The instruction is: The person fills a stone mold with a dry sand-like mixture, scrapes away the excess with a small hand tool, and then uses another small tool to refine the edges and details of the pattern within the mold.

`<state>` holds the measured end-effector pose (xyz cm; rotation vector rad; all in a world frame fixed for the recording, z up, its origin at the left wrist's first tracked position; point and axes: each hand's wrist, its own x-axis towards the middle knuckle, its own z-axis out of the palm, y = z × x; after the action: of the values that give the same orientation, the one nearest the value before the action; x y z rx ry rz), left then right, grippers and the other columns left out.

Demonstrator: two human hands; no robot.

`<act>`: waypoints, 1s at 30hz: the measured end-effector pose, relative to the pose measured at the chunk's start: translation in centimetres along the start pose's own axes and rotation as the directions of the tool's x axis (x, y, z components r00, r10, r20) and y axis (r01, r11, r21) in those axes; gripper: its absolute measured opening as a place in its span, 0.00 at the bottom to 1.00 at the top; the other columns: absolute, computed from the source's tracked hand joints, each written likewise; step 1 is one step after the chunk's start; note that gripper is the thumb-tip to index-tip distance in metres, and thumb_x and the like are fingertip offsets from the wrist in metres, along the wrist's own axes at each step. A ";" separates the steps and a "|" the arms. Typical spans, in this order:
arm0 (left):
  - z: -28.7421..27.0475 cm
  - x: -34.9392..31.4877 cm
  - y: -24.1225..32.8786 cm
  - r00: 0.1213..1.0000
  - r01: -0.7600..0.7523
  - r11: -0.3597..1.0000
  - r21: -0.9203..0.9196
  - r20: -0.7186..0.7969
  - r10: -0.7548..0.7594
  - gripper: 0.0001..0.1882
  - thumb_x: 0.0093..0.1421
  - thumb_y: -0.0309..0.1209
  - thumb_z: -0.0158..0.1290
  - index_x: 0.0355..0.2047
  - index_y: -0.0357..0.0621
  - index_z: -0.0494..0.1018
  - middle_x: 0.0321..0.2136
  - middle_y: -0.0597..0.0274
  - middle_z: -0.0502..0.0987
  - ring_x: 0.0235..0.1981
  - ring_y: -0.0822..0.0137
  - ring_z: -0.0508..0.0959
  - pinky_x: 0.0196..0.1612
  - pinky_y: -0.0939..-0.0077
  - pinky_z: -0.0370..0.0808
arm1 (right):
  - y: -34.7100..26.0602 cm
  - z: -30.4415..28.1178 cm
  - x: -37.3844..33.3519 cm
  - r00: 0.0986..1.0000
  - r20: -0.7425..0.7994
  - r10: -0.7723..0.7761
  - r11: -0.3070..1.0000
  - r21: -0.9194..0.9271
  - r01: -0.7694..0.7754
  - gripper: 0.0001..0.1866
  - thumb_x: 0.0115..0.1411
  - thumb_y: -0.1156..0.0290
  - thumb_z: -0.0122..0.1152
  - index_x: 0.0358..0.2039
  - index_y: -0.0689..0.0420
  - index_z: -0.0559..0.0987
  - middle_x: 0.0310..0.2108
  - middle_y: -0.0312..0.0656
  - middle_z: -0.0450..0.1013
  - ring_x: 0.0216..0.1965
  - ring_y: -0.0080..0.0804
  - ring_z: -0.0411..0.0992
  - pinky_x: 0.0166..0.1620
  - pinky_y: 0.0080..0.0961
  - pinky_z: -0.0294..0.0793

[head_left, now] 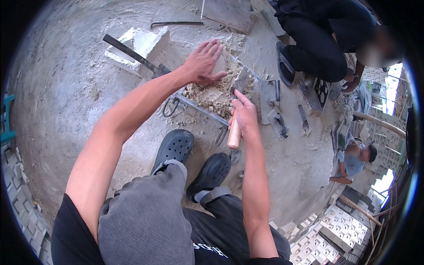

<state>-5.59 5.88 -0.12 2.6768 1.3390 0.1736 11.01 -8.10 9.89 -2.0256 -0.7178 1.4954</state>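
Note:
My left hand is open, its fingers stretched out and pressed together over a crumbly sand-coloured mix, at the far part of a metal-edged frame. My right hand is closed around the wooden handle of a trowel. The trowel's grey blade points away from me onto the right part of the mix. Along the near side of the mix runs a metal bar, with a wire loop at its left end. Just left of my left hand lies a tool with a long dark handle.
A broken white block lies under the dark handle. A thin bent rod and a grey plate are farther off. Right are hand tools and a crouching person in black. Another person sits near patterned blocks.

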 end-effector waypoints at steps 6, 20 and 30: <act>-1.5 0.5 1.2 0.990 -0.057 0.998 0.029 0.134 0.053 0.56 0.65 0.68 0.35 0.73 0.29 0.40 0.74 0.39 0.43 0.76 0.49 0.41 0.77 0.60 0.38 | -0.3 0.7 0.8 0.999 -0.006 -0.052 0.995 -0.084 0.051 0.28 0.67 0.69 0.51 0.68 0.53 0.69 0.20 0.36 0.67 0.13 0.27 0.68 0.17 0.30 0.72; 3.4 0.2 -5.0 0.891 0.293 0.153 -0.944 0.212 -0.400 0.51 0.63 0.59 0.50 0.71 0.27 0.50 0.72 0.36 0.52 0.74 0.48 0.50 0.75 0.62 0.46 | -3.4 2.1 2.5 0.981 0.074 -0.180 0.867 -0.459 0.194 0.27 0.66 0.66 0.54 0.65 0.57 0.72 0.39 0.55 0.80 0.19 0.34 0.78 0.28 0.33 0.80; 1.2 2.0 -1.9 0.887 0.421 0.363 -0.831 0.292 -0.358 0.50 0.49 0.61 0.68 0.59 0.31 0.70 0.52 0.43 0.78 0.55 0.53 0.76 0.61 0.61 0.70 | -5.3 4.1 4.3 0.954 0.178 -0.242 0.567 -0.772 0.288 0.29 0.62 0.70 0.51 0.65 0.55 0.72 0.41 0.62 0.80 0.40 0.53 0.81 0.48 0.42 0.78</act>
<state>-5.71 8.53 -1.55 1.4116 1.2963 0.5510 7.52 -0.95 9.47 -2.3016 -1.9029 1.1241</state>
